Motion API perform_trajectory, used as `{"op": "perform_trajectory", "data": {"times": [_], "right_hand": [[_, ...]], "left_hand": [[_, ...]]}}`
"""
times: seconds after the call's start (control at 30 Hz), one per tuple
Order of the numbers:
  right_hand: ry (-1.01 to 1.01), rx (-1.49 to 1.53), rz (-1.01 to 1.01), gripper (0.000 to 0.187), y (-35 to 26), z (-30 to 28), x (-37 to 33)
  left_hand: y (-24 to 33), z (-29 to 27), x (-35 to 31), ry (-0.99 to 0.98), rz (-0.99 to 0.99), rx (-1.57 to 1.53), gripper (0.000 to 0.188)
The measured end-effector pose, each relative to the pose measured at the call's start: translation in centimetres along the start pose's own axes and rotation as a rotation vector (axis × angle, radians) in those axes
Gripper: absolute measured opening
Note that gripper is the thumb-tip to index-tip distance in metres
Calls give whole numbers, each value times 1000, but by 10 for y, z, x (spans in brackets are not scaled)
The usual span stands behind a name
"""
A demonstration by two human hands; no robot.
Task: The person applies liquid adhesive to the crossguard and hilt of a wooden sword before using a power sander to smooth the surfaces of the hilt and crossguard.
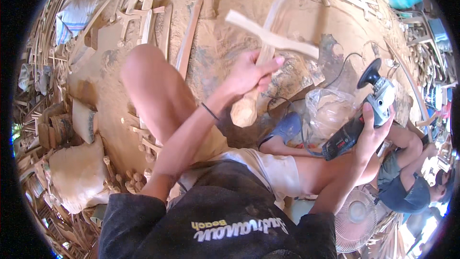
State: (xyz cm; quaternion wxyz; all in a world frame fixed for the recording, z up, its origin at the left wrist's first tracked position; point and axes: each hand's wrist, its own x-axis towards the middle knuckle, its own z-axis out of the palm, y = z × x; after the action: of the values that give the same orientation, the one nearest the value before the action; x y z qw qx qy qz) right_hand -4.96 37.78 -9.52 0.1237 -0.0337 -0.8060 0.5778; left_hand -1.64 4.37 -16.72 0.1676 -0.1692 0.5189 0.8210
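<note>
Cross-shaped wooden piece [268, 43] held up at upper centre, left hand [247, 74] grip closed round stem. Angle grinder [364, 115] clasped in right hand [371, 136], centre right, well apart. Judged: inspection between sanding passes; grinder to be brought to wood.

Dark short-sleeved shirt with pale lettering, light shorts, thin black band on left wrist [210, 111].

Pale wood piece [275, 29], grey-black grinder [364, 115], seemingly blue slipper [287, 127], white fan [357, 218].
</note>
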Motion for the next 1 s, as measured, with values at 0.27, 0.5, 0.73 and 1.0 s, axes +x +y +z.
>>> {"op": "perform_trajectory", "data": {"times": [0.27, 0.5, 0.73, 1.0], "right_hand": [[77, 45, 131, 65, 7, 18, 12], [46, 271, 126, 66, 0, 17, 13], [78, 390, 87, 71, -25, -1, -15], [164, -77, -317, 79, -44, -7, -42]], "left_hand": [[-85, 20, -19, -59, -153, -266, 35], [-79, 32, -102, -51, -88, -581, 87], [-12, 95, -188, -101, 326, -131, 99], [31, 130, -172, 356, 630, -6, 38]]}}
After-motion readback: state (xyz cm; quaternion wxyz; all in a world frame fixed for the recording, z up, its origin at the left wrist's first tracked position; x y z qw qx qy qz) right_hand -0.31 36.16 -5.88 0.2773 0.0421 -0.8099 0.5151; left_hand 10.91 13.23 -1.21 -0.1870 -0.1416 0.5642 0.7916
